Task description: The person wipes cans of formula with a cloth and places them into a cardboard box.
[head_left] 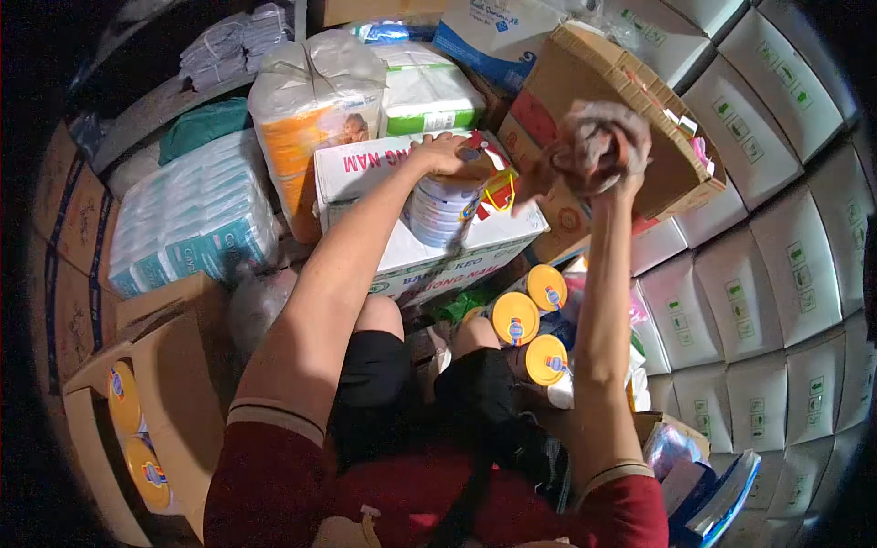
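Observation:
A pale, bluish-white milk powder can (pixel 441 216) stands on top of a white carton (pixel 402 251) with red and green lettering. My left hand (pixel 442 155) grips this can from above, its fingers curled over the top rim. Up to the right, my right hand (pixel 630 169) is closed around a crumpled greyish-brown cloth (pixel 598 142), blurred by motion and apart from the can. A red and yellow item (pixel 499 190) lies on the carton just right of the can.
Several yellow-lidded cans (pixel 516 319) stand below the carton, near my knees. An open cardboard box (pixel 178 365) at left holds more. Packs of tissue (pixel 192 219) and diapers (pixel 315 119) sit behind. A big brown box (pixel 585 100) and stacked white cartons (pixel 786 274) line the right.

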`<state>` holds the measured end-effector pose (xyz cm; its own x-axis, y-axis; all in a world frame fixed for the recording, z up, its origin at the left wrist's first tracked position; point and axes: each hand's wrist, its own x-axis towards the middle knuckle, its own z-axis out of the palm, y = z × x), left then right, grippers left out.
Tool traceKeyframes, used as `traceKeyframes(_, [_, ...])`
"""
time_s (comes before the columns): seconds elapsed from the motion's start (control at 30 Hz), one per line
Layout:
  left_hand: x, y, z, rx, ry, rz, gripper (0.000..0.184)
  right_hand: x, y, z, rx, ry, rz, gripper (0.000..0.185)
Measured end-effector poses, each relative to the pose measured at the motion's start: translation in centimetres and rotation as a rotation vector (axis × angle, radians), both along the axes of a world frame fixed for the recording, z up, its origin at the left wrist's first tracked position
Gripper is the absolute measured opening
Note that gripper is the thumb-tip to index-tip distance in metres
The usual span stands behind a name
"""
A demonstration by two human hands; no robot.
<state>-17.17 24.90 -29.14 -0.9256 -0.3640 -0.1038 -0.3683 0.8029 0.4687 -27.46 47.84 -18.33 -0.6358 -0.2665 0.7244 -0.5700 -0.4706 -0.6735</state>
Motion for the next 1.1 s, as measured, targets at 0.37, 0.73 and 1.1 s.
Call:
traceKeyframes(0.37, [3.4,-3.5,-0.3,1.657,0.732,0.314,0.097,8.7,-11.4,-7.4,1.178,0.527,-0.359,0.065])
traceKeyframes(0.73, [4.8,-1.4,-1.3,1.438,0.657,0.295,0.079,1.5,-12.3,-10.1,1.137,0.136,-0.277,0.062])
traceKeyframes(1.1, [2.4,2.6,-4.9,0.656,0.791,0.386,0.079,-2.2,-3.9,-6.4,0.722,-0.06,-0.526,0.049])
